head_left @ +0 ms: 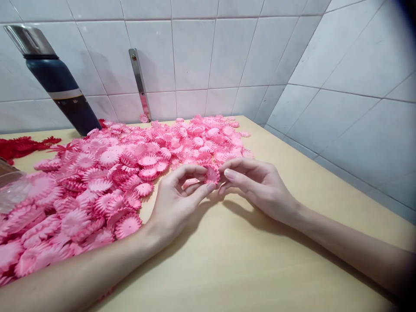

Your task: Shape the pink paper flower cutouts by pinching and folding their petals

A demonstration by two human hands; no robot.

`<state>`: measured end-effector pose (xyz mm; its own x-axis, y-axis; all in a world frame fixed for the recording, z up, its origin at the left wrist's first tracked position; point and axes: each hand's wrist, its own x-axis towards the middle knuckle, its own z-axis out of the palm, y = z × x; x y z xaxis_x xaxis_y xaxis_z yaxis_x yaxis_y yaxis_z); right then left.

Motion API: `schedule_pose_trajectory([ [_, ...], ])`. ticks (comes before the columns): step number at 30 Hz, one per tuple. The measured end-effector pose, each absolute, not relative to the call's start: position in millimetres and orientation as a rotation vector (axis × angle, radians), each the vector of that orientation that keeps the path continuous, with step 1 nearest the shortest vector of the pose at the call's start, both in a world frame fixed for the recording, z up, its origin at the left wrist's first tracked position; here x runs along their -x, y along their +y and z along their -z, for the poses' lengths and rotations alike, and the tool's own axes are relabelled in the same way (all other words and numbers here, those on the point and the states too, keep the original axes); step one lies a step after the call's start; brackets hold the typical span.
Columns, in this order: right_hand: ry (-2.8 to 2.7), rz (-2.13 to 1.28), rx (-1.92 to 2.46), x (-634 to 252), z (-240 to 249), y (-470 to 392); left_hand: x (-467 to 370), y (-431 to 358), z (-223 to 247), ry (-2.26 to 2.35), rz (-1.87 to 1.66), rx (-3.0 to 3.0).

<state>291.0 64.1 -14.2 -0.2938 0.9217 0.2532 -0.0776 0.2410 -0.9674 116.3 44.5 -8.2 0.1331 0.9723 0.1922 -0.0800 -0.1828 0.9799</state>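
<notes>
A small pink artificial flower piece (pixel 212 175) with a frilled edge is held just above the table, in front of the pile. My left hand (pixel 178 197) pinches it between thumb and fingertips from the left. At its right edge, the bent fingers and thumb of my right hand (pixel 260 186) close in on the frill; the exact contact of those fingertips is partly hidden. Right behind both hands lies a large heap of similar pink flower pieces (pixel 108 158), round and notched, some stacked together and some with a dark centre hole.
A dark blue steel flask (pixel 65 82) stands at the back left, near red flower pieces (pixel 19 147). Clear plastic (pixel 13 190) lies at the left edge. The pale wooden table (pixel 247 260) meets tiled walls (pixel 195 52); a metal strip (pixel 138 78) is fixed behind the heap.
</notes>
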Motion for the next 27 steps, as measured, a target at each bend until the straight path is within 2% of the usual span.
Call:
schedule_pose_trajectory([
  [14, -1.629, -1.371, 0.833, -299, 11, 68, -114, 43, 6, 0.886, -1.087, -1.253],
  [27, -1.646, -1.461, 0.801, -301, 11, 67, -113, 45, 7, 0.888, -1.078, -1.234],
])
